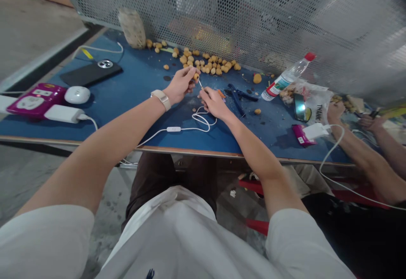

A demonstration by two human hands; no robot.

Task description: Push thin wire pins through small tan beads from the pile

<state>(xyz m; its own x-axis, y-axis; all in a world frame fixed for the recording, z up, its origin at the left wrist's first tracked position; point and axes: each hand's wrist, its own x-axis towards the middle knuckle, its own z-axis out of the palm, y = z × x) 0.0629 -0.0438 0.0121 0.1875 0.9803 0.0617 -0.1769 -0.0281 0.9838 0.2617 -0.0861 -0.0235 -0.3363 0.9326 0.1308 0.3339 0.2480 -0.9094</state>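
Note:
My left hand (183, 85), with a pale band at the wrist, pinches a small round yellow-brown ball (196, 76) between thumb and fingers. My right hand (215, 102) is closed around a thin metal-tipped tool (200, 85), its tip pointing up at the ball and touching or nearly touching it. Most of the tool's handle is hidden in my fingers. A white cable with an inline switch (173, 129) loops just below my right hand. Similar yellow-brown balls (218, 65) lie in a loose pile behind my hands. Blue-handled pliers (236, 100) rest just right of my right hand.
Left on the blue table are a black phone (91, 73), a purple power strip (36, 101) and a white case (77, 95). A jar (132, 28) and metal mesh (222, 12) stand behind. Rightward, a bottle (285, 80) leans near a co-worker's hand (335, 111).

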